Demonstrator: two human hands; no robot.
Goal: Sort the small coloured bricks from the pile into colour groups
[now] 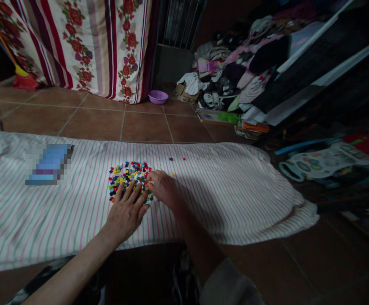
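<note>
A spread of small coloured cubes (129,173), in red, yellow, green, blue, black and white, lies on a striped cloth (235,190). My left hand (127,212) rests flat over the near part of the spread, its fingers apart on the cubes. At the right edge of the spread is my right hand (163,186), its fingers curled together and touching the cubes there. Whatever they may pinch is hidden. Beyond my right hand, a dark cube (170,159), a red cube (184,159) and a yellow cube (173,174) lie apart from the rest.
A blurred blue flat object (49,164) lies at the cloth's left. Past the tiled floor (101,120) hang a floral curtain (95,46) and, beside it, a purple basin (158,97). Heaped clothes (228,67) fill the back right, near a dark slanted frame (324,72).
</note>
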